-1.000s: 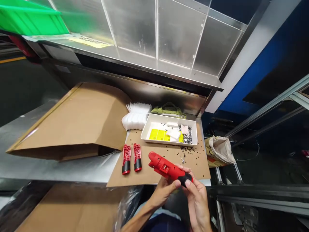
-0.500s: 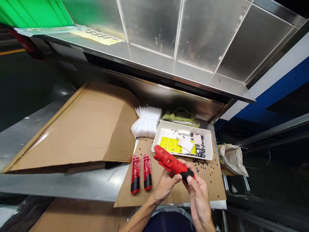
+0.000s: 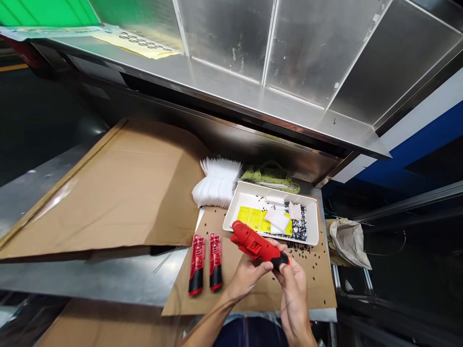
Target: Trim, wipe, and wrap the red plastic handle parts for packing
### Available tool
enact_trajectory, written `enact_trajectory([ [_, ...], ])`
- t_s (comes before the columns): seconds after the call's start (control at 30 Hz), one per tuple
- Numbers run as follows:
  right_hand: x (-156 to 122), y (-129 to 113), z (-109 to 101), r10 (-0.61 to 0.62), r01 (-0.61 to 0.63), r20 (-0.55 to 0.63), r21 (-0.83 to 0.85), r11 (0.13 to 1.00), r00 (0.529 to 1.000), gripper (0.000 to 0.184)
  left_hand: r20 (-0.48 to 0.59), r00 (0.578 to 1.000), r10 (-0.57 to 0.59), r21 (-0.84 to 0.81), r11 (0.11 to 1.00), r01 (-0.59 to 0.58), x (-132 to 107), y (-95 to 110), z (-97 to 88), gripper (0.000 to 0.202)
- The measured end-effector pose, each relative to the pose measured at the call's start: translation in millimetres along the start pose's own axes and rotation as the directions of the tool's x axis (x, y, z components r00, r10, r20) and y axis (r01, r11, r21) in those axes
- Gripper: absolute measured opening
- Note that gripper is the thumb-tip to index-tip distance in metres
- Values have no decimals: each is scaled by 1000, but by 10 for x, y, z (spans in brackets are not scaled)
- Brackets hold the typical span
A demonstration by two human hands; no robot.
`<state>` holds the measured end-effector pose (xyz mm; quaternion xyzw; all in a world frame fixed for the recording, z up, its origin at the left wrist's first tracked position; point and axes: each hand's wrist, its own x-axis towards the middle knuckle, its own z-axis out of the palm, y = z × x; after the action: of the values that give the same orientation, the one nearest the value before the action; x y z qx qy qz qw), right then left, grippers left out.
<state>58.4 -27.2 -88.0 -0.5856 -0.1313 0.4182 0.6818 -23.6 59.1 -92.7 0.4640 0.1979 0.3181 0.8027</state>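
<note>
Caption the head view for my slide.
Left hand and right hand hold a red casing over cardboard, near a white tray and two shells.

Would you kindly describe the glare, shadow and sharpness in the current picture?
Head view: soft sheen on the metal panels; a bright streak near the left edge of the cardboard box, shadow across its right side; the red-and-black tool housing looks fairly sharp.

Tray (image 3: 246,196) rests on cardboard (image 3: 264,295), stacked sheets (image 3: 216,187) to its left. Held housing (image 3: 263,247) is before the tray, two loose housings (image 3: 197,262) farther left
</note>
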Motion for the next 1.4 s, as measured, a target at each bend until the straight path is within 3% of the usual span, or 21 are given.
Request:
enact_trajectory([
  [0.17,61,99,-33,-19,18,-116,-14,1000,993,35,57,998,-41,161,986,31,-33,59,11,46],
  [0.27,64,68,-39,0,-1,-94,-17,1000,996,36,57,998,-40,171,985,30,-27,38,-22,38],
  [0.47,-67,-110,-143,99,-99,71,-7,995,993,34,-40,997,-65,-135,989,59,60,-100,-125,58],
  [0.63,-135,-166,-167,98,-96,98,-25,995,990,37,-77,983,-169,-469,876,113,72,-132,-148,55],
  [0.9,-142,-153,-86,25,-20,47,-100,995,999,36,-79,975,-208,-561,818,129,84,-154,-99,56],
  [1.07,-116,-115,-117,-24,18,-93,-62,998,995,31,-103,975,-198,-553,826,109,89,-167,-91,67],
  [1.17,-83,-100,-152,-48,28,-169,-122,992,984,32,-122,976,-178,-475,874,99,87,-169,-77,67],
  [1.27,-21,-91,-200,-82,49,-194,-169,984,978,35,-154,988,-13,-88,996,-1,175,-127,-65,61],
  [1.33,39,-88,-254,-119,77,-219,-190,979,968,35,-132,985,115,207,975,-87,337,-61,-68,51],
  [1.4,105,-90,-336,-163,106,-253,-225,969,954,35,-93,983,161,352,928,-119,576,32,-81,35],
])
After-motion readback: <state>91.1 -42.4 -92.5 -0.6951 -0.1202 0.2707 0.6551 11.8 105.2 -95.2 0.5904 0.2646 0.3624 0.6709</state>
